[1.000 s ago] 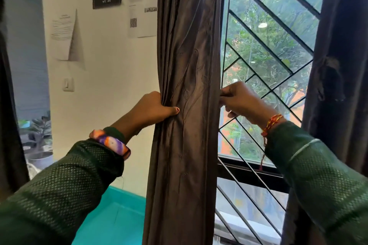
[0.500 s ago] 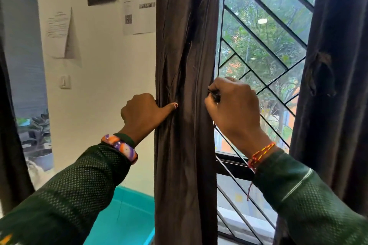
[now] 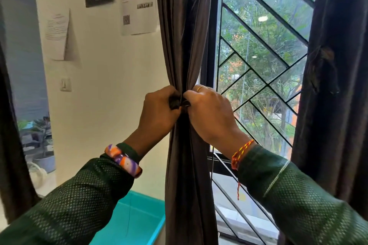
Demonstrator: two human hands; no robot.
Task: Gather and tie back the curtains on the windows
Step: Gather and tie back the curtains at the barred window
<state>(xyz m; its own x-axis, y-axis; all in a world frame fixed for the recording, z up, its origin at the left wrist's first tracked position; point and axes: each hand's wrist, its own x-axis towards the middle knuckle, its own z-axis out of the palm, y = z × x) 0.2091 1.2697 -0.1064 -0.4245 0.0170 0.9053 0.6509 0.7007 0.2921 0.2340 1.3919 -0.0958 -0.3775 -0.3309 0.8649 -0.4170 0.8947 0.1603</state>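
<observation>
**Curtain bunched at mid-height, both hands on the tie**

Curtain (image 3: 185, 26) hangs between the white wall (image 3: 111, 77) and the window (image 3: 258, 45), pinched into a narrow waist at hand level and flaring out again above and below.

Left hand (image 3: 157, 113): comes in from lower left, forearm angled up and right, wrist slightly bent, back of hand toward me. Fingers curled; grip is tight on a dark tie (image 3: 176, 103) at the front of the bunch. I can see a short stub of the tie poking out between the two hands.

Right hand (image 3: 211, 113): comes in from lower right, forearm angled up and left, back of hand toward me, knuckles up. Fingers curled in against the fabric, grip pinching the other end of the tie. Gold ring (image 3: 201, 88) on one finger. Both hands are touching or nearly so at the front of the bunch; I can't tell whether a knot is formed, the fingers cover it.

Wrists: striped orange-purple bangle (image 3: 123, 160) on the left, red-yellow thread (image 3: 240, 153) on the right. Both in dark green patterned sleeves.

Second dark curtain (image 3: 338, 85) at far right, with a knot-like lump in it at about the same height. Diagonal metal grille (image 3: 266, 85) across the glass, trees outside. Teal bin (image 3: 137, 219) below left. Papers (image 3: 137, 2) and a light switch (image 3: 65, 84) on the wall.
</observation>
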